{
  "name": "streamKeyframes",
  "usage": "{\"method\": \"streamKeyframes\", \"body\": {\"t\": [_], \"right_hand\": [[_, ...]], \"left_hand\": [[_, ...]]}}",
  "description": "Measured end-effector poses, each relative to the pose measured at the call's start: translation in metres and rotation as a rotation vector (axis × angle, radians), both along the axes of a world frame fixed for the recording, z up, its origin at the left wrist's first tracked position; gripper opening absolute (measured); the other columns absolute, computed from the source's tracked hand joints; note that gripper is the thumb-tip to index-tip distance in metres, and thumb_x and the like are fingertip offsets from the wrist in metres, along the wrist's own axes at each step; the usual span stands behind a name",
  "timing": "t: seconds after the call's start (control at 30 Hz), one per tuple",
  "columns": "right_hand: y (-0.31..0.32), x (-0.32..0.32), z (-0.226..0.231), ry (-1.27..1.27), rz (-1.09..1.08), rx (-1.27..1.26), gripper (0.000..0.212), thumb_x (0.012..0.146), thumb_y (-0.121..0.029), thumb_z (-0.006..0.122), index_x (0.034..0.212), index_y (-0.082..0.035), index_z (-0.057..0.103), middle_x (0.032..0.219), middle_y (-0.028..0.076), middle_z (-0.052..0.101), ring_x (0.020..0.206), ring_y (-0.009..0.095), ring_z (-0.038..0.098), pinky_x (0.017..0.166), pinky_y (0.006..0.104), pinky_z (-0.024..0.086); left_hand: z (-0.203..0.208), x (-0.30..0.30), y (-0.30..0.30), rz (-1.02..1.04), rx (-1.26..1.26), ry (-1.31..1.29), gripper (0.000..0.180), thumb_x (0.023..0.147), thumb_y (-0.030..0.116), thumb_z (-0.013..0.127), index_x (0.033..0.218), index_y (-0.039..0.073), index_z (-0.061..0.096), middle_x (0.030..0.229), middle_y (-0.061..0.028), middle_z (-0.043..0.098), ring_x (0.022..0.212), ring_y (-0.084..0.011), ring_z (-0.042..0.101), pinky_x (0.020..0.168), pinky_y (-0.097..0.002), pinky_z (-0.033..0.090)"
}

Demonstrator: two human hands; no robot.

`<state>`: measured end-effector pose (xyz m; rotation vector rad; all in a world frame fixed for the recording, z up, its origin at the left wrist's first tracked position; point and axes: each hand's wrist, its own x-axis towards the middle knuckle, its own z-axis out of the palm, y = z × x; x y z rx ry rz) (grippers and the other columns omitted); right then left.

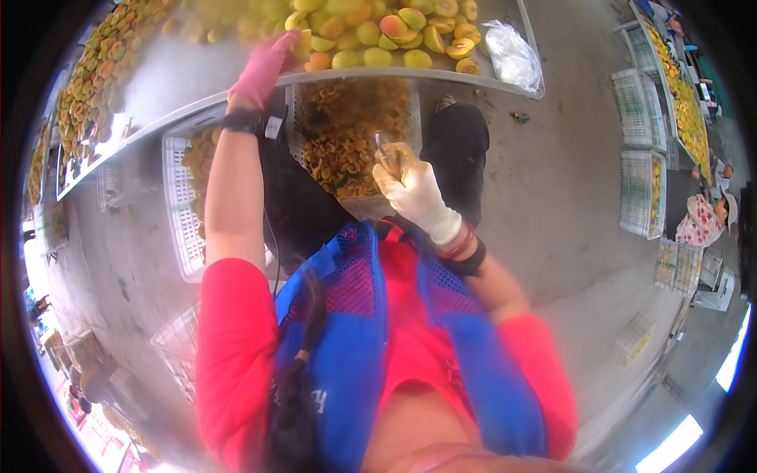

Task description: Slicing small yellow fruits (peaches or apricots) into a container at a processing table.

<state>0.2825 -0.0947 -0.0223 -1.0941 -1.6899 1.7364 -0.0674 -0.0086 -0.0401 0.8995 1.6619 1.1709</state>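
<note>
My left hand (264, 69), in a pink glove, reaches over the near edge of the metal-rimmed table. Its fingers close against a yellow fruit (302, 46) at the edge of the pile; haze blurs the fingertips. Whole yellow-green, peach-like fruits (367, 33) with red blush lie heaped beside it. Cut halves (460, 48) with brown hollows lie to the right. Before my lap, my right hand (412, 188) wears a stained white glove, its fingers wrapped round a small metal tool (380, 140). Only the tool's tip shows, so its kind is unclear.
Under the table edge, a crate (414, 118) holds brownish-orange fruit scraps (343, 146) between my legs. Another white crate (180, 205) stands left of it. A clear plastic bag (511, 55) lies at the table's right corner. Stacked crates (640, 193) and a person (700, 221) are far right.
</note>
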Motion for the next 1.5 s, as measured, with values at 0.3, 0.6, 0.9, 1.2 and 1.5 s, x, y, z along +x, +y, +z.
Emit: {"method": "streamKeyframes", "body": {"t": [0.3,0.6,0.9,1.2,1.5], "right_hand": [[0.005,-0.004,0.010,0.262,-0.014,0.084,0.021,0.091,-0.010,0.063,0.108,0.001,0.057,0.068,0.005,0.057,0.058,0.009,0.053,0.055,0.0290,0.044],[-0.007,-0.001,0.043,0.257,-0.012,-0.341,0.012,0.091,-0.014,0.064,0.093,-0.007,0.055,0.065,-0.004,0.049,0.052,0.005,0.044,0.047,0.0239,0.036],[-0.009,0.001,0.046,0.307,-0.024,-0.372,0.011,0.092,-0.015,0.063,0.090,-0.008,0.056,0.068,-0.004,0.052,0.053,0.005,0.048,0.047,0.0246,0.037],[-0.015,-0.005,0.047,0.441,-0.107,-0.463,0.007,0.092,-0.011,0.061,0.089,-0.005,0.059,0.064,0.001,0.056,0.047,0.009,0.050,0.043,0.0261,0.038],[0.000,0.012,0.066,0.279,0.056,-0.626,0.016,0.097,-0.020,0.057,0.090,-0.006,0.060,0.062,0.001,0.056,0.046,0.009,0.051,0.041,0.0255,0.037]], "left_hand": [[0.056,0.124,-0.073,-0.285,0.233,-0.754,0.068,0.103,0.057,0.032,0.133,0.000,0.053,0.112,-0.0118,0.066,0.084,-0.0163,0.061,0.070,-0.0231,0.047],[0.062,0.167,-0.100,-0.170,0.353,-0.528,0.055,0.104,0.040,0.042,0.137,-0.003,0.050,0.125,-0.0115,0.060,0.113,-0.0176,0.056,0.098,-0.0306,0.044],[0.052,0.187,-0.109,-0.094,0.440,-0.499,0.049,0.102,0.029,0.051,0.140,-0.002,0.045,0.132,-0.0126,0.055,0.120,-0.0231,0.055,0.106,-0.0353,0.041],[0.032,0.215,-0.105,-0.047,0.672,-0.420,0.052,0.105,0.044,0.044,0.139,0.004,0.041,0.139,-0.0167,0.051,0.125,-0.0305,0.054,0.107,-0.0455,0.043],[0.014,0.217,-0.104,-0.094,0.824,-0.007,0.051,0.106,0.044,0.043,0.141,0.007,0.037,0.143,-0.0179,0.047,0.127,-0.0310,0.053,0.109,-0.0440,0.041]]}}
